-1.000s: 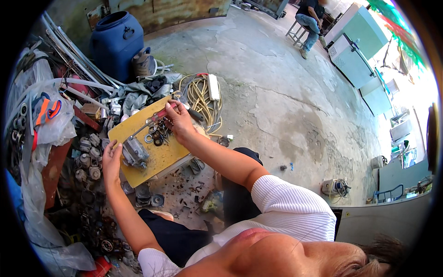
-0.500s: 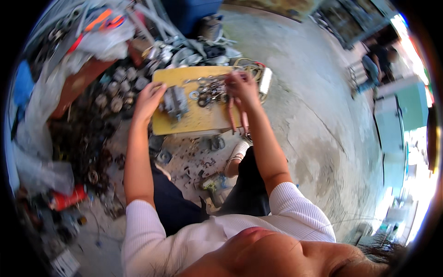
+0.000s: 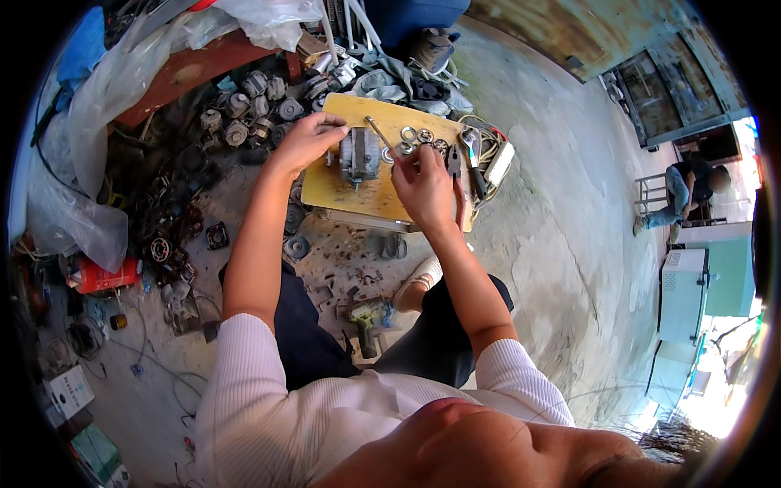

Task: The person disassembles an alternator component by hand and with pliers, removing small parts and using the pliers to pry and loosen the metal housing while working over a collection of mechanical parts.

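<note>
A grey metal motor (image 3: pixel 359 154) sits on a low, yellow-topped desk (image 3: pixel 329 195), and at its upper left edge the person's left hand (image 3: pixel 305 145) is loosely bent and half open, though from where I stand I can't tell whether it touches. Just right of the motor, the right hand (image 3: pixel 425 187) has its fingers closed around a slim metal-shafted tool (image 3: pixel 378 130), near metal rings (image 3: pixel 408 134) and pliers (image 3: pixel 454 160). Beyond, a green drill (image 3: pixel 364 321) lies on the floor (image 3: pixel 561 195) and someone sits (image 3: pixel 679 191) far right.
</note>
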Motion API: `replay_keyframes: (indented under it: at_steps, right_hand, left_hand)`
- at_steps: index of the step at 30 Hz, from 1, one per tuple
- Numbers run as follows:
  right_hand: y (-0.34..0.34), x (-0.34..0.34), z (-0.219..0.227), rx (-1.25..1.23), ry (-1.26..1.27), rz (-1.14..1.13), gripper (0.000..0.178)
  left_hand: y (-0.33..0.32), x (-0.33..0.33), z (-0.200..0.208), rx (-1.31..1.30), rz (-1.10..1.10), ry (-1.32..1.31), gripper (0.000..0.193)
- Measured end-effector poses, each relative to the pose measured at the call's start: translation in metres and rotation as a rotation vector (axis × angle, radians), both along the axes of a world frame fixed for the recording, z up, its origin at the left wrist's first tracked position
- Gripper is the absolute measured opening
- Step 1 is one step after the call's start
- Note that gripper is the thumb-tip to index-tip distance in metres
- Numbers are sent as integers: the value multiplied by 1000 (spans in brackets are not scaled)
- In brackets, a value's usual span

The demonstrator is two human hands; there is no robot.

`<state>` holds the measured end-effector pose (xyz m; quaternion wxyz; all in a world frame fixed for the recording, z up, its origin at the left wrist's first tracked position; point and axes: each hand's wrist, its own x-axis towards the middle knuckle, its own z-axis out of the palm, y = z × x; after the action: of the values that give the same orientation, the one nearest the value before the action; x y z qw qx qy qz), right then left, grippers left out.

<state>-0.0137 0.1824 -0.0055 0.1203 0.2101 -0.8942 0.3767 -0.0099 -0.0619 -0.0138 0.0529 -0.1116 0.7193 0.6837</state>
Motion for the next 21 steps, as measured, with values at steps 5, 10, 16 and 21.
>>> replay_keyframes:
  at_steps: [5,10,16,21]
  right_hand:
    - [-9,12,-13,150,-93,81,23]
    - [-5,4,-9,66,-153,117,18]
    - [-20,-12,-1,-181,-110,143,27]
    - [-38,-14,2,-154,-124,163,39]
  left_hand:
    - [1,-1,-7,-81,50,71,30]
    - [2,-1,-7,-109,44,56,28]
    - [3,-3,-15,-119,59,74,29]
    - [6,-4,-14,-83,94,77,31]
